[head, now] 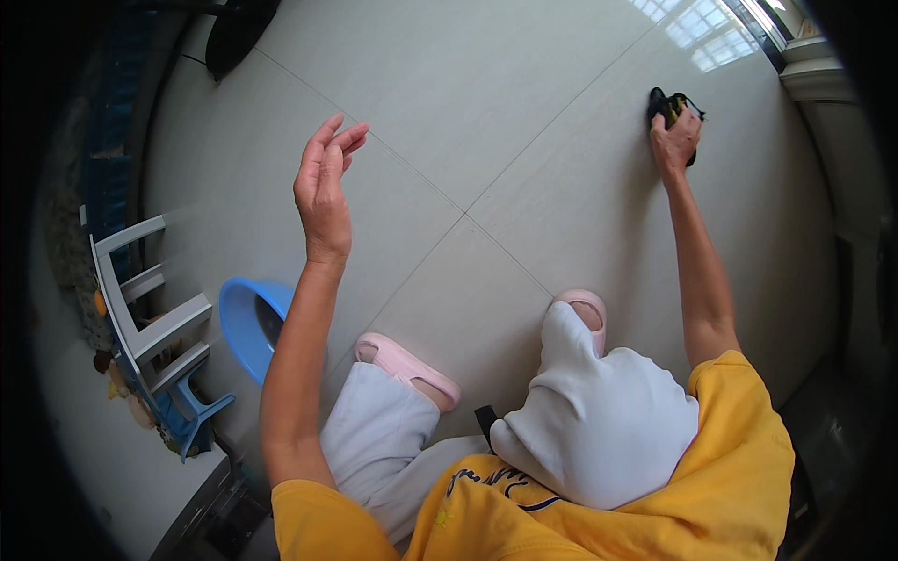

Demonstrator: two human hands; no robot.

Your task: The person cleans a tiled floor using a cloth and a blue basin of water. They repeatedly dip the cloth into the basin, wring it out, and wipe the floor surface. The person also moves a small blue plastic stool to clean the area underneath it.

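My right hand (679, 140) reaches out at the upper right, its fingers closed on a black shoe (657, 105) with laces and some yellow on it, at the tiled floor (491, 133). My left hand (326, 189) is raised at the upper left with nothing in it, its fingers loosely bent and partly apart. A blue plastic basin (242, 326) with something dark inside stands left of my left forearm, which hides part of it. The sole of the shoe and the tips of my right fingers are partly hidden.
My feet are in pink slippers (393, 361) on the floor. At the left are a white-framed piece of furniture (116, 280) and a small blue plastic stool (193, 407). A dark object (235, 38) stands at the top left. Pale panelling (817, 73) lines the right side.
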